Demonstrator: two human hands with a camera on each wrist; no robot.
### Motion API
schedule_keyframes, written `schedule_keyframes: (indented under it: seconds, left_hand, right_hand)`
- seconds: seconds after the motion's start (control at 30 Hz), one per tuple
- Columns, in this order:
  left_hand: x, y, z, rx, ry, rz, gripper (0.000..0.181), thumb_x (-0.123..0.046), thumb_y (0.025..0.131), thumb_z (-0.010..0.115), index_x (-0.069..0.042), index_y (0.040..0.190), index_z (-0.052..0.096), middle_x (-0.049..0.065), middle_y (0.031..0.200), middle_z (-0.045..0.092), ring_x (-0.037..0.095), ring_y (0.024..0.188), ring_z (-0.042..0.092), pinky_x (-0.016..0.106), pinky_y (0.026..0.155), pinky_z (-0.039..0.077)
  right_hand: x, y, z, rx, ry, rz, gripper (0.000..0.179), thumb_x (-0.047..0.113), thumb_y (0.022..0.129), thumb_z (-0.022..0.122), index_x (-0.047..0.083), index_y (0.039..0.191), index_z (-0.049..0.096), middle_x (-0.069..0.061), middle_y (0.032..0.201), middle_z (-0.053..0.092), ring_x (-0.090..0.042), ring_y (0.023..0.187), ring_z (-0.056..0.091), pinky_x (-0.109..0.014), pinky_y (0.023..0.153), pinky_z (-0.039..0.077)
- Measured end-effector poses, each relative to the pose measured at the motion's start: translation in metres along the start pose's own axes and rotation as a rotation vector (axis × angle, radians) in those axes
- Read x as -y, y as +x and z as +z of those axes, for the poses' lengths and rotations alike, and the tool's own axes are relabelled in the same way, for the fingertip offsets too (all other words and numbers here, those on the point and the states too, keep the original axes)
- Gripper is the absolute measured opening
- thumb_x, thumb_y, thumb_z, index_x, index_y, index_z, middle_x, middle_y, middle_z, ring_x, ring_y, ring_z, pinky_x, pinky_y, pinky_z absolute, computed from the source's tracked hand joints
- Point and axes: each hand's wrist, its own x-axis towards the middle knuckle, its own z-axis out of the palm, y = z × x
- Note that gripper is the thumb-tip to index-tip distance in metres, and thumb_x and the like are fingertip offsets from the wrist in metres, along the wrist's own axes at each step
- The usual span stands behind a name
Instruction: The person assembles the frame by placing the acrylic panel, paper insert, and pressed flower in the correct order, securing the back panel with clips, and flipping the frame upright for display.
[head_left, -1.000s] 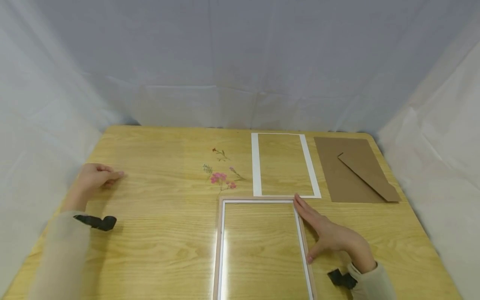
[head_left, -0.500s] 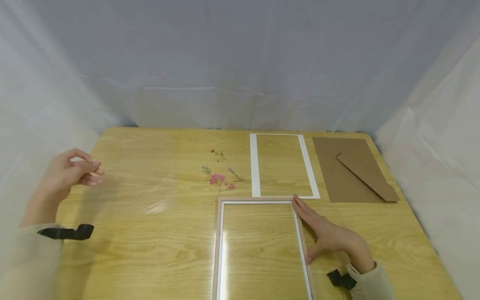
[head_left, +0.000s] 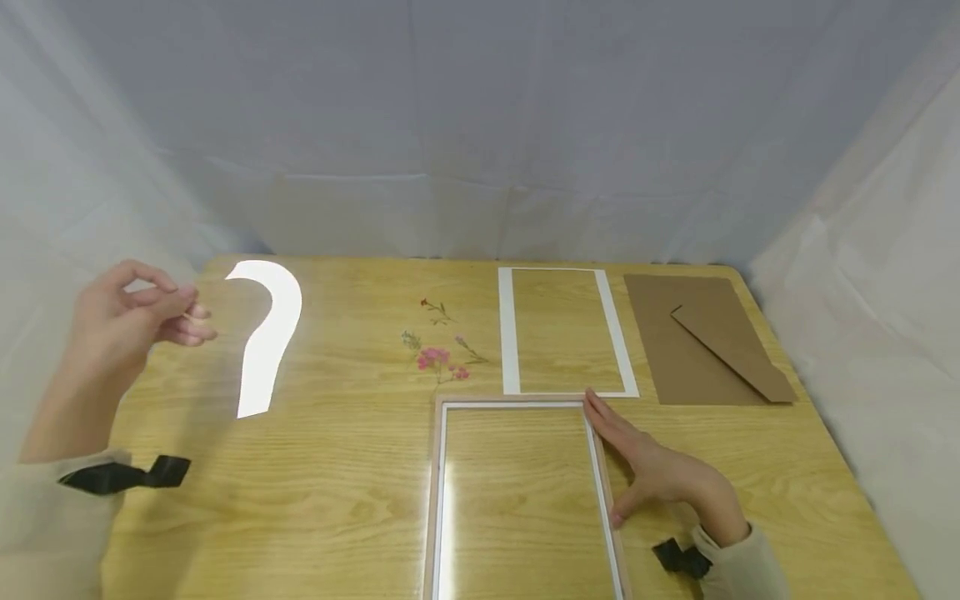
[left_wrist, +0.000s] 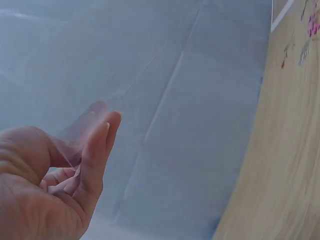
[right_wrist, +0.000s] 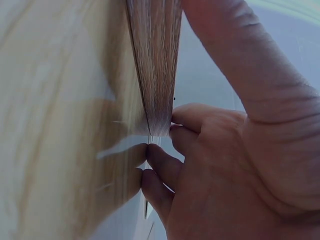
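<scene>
The left hand (head_left: 123, 321) pinches a bowed, clear sheet (head_left: 272, 333) above the table (head_left: 352, 517); the right hand (head_left: 660, 472), fingers and thumb spread, touches the far-right corner of a rectangular wood-grained frame (head_left: 513, 399), its long axis running near to far

left hand (head_left: 129, 321): raised, pinching | right hand (head_left: 660, 468): low, thumb (head_left: 630, 502) spread

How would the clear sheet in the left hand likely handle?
The clear sheet is probably flexible, as its bright glare curves. It seems light, since the left hand pinches it at one edge. Its shine suggests slipperiness.
</scene>
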Motion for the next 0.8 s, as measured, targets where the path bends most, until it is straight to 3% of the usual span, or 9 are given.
schedule_keyframes:
  seconds: [0.1,0.33,0.53,0.67,0.8]
  left_hand:
    - [-0.002,-0.003,0.014,0.037,-0.034,0.021,0.018,0.011,0.091,0.062,0.005,0.094,0.044,0.018,0.07,0.071,0.029,0.051,0.069,0.035,0.049,0.057]
    - [0.004,-0.013,0.045,0.205,-0.087,0.033,0.016,0.015,0.093,0.054,0.004,0.093,0.043,0.019,0.072,0.071,0.029,0.055,0.071,0.034,0.05,0.057]
    - [0.021,-0.029,0.077,0.239,0.046,-0.066,0.019,0.007,0.095,0.059,0.004,0.093,0.04,0.013,0.072,0.071,0.023,0.056,0.071,0.032,0.051,0.058]
    - [0.038,-0.04,0.099,0.256,0.137,-0.155,0.022,0.001,0.096,0.061,0.004,0.094,0.04,0.01,0.074,0.071,0.02,0.057,0.069,0.033,0.053,0.059]
    - [0.054,-0.051,0.117,0.282,0.199,-0.204,0.021,-0.001,0.097,0.06,0.003,0.095,0.04,0.009,0.077,0.07,0.021,0.058,0.069,0.035,0.056,0.06]
  right_hand:
    - [0.0,0.001,0.0,0.003,0.003,-0.002,0.14,0.034,0.061,0.092,0.007,0.158,-0.005,-0.01,0.163,-0.02,-0.037,0.148,-0.012,-0.068,0.112,0.007]
    - [-0.002,0.0,0.001,-0.004,-0.007,-0.002,0.14,0.035,0.061,0.091,0.008,0.158,-0.005,-0.009,0.164,-0.02,-0.038,0.148,-0.011,-0.07,0.112,0.009]
    - [-0.003,0.0,0.002,-0.011,-0.014,-0.026,0.142,0.035,0.061,0.091,0.006,0.157,-0.009,-0.014,0.163,-0.021,-0.044,0.147,-0.011,-0.073,0.109,0.008]
    - [-0.004,0.001,0.002,-0.009,-0.005,-0.017,0.144,0.034,0.06,0.092,0.008,0.157,-0.011,-0.013,0.163,-0.022,-0.041,0.147,-0.012,-0.072,0.111,0.007]
    - [-0.004,0.002,0.002,-0.007,-0.019,-0.016,0.145,0.035,0.06,0.092,0.009,0.157,-0.011,-0.012,0.163,-0.022,-0.04,0.148,-0.012,-0.07,0.112,0.007]
